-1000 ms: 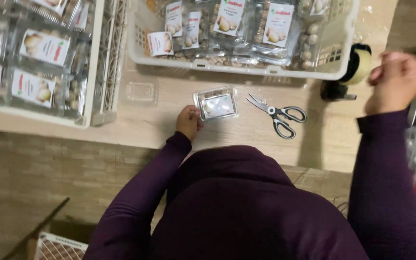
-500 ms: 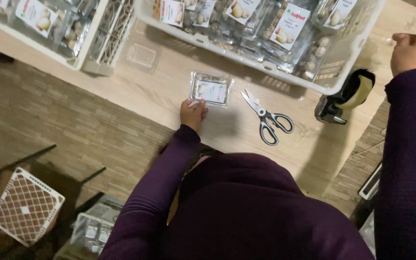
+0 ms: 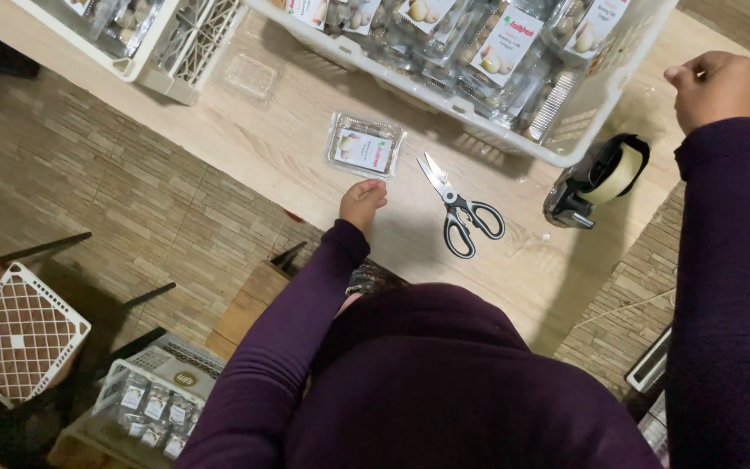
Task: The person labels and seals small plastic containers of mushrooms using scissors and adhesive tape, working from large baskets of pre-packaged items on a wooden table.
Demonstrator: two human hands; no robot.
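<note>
Purple-sleeved, the left hand (image 3: 363,201) rests on the wooden tabletop (image 3: 288,143), fingers (image 3: 375,187) loosely curled, gripping nothing, just short of one clear clamshell pack (image 3: 364,146) with a white label. One pair of black-handled scissors (image 3: 460,208) lies just beside those fingers. The right hand (image 3: 718,85) is raised, fingers closed into a fist; one tape dispenser (image 3: 596,181) sits below it. Beyond, a white crate (image 3: 566,139) holds many labelled packs.

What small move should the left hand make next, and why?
Probably slide the left hand forward onto the small clear plastic labelled pack. The hand rests on the light wooden table just short of it, apart, while the right hand is raised, fist closed, far off.
</note>
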